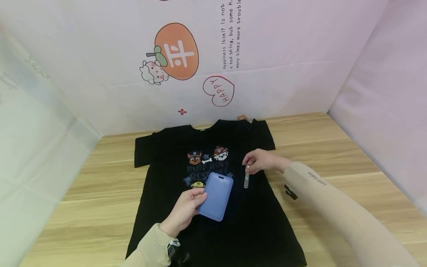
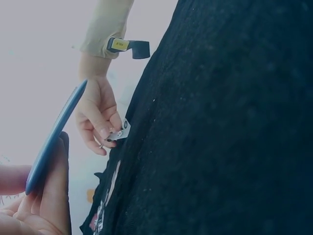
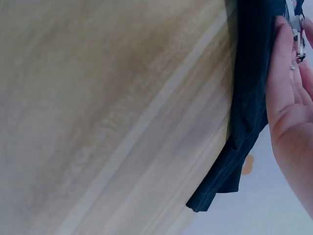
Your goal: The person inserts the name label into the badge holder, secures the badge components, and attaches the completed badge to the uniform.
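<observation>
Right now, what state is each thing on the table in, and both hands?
black T-shirt: spread flat on the wooden table, print up.
blue card holder: lifted at a tilt, held by the left hand.
clear strap clip: pinched at its metal end by the right hand.

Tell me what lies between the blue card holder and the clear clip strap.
In the head view, only black T-shirt fabric lies between the blue card holder and the clear clip strap; nothing else sits there.
</observation>
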